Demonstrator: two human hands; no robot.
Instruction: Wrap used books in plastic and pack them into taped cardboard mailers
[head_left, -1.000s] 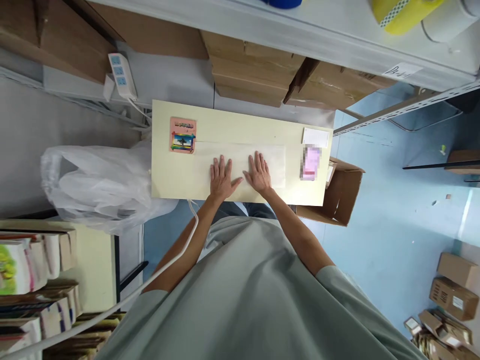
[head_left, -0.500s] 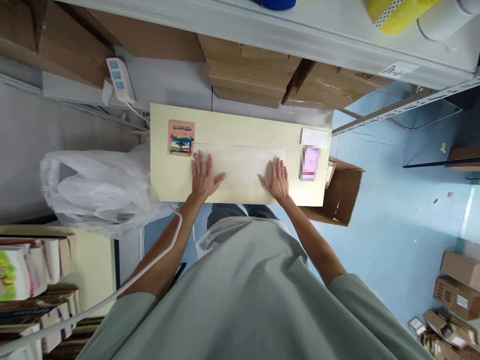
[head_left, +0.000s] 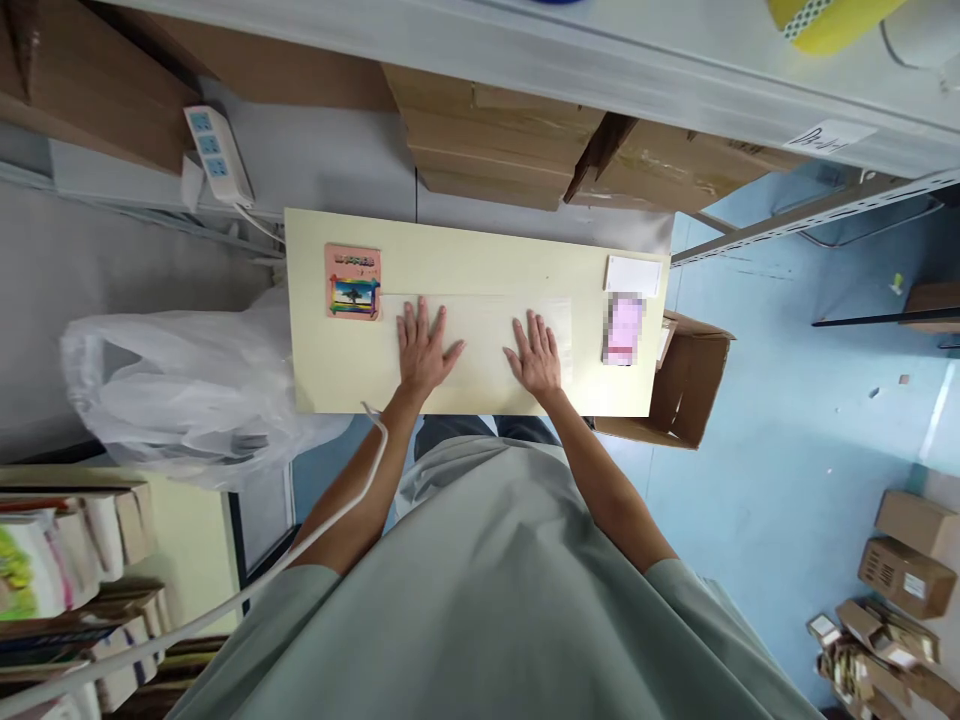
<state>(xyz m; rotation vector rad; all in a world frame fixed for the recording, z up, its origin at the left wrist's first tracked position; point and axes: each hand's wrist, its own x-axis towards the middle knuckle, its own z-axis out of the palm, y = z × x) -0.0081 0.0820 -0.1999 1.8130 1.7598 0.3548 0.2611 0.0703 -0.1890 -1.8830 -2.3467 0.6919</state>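
Observation:
A clear plastic sheet (head_left: pixel 480 340) lies flat along the middle of the pale yellow tabletop (head_left: pixel 480 255). On its left part rests my left hand (head_left: pixel 424 348), palm down with the fingers spread. My right hand (head_left: pixel 535 354) lies flat on the sheet's right part, its fingers also apart. A small pink book (head_left: pixel 353 282) with a tree picture on its cover lies by the sheet's left end. To the right are a white card (head_left: pixel 634 275) and a blurred pink object (head_left: pixel 623 328) just below it.
A bundled white plastic bag (head_left: pixel 187 390) hangs at the table's left. An open cardboard box (head_left: pixel 686 385) stands at the right end. Behind the table are a power strip (head_left: pixel 218 155), cartons (head_left: pixel 495 140) and a metal shelf (head_left: pixel 600 90). A white cable (head_left: pixel 315 540) crosses over my left arm.
Both hands first slid apart over the plastic sheet towards its ends, then came partway back inward. They stayed flat, fingers spread. The view shifted slightly.

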